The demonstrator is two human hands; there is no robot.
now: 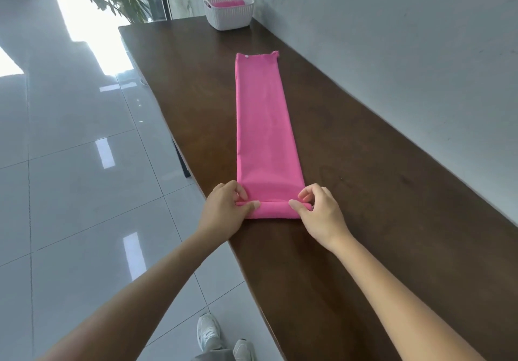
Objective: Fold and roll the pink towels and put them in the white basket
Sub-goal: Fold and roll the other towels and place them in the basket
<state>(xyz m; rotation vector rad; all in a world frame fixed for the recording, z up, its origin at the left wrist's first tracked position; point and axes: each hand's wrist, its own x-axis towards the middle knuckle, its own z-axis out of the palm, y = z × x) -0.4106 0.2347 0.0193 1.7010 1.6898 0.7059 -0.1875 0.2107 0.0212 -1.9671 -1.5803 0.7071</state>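
Already one rolled pink towel sits in the white slatted plastic basket, upper centre; both hands, left hand and right hand, pinch the long folded pink towel mid-frame, rolling barely begun.

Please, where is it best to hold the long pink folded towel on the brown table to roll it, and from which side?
Probably at the rolled near end of the long pink folded towel, one hand at each corner, coming from the person's side. The left hand and right hand pinch there now.
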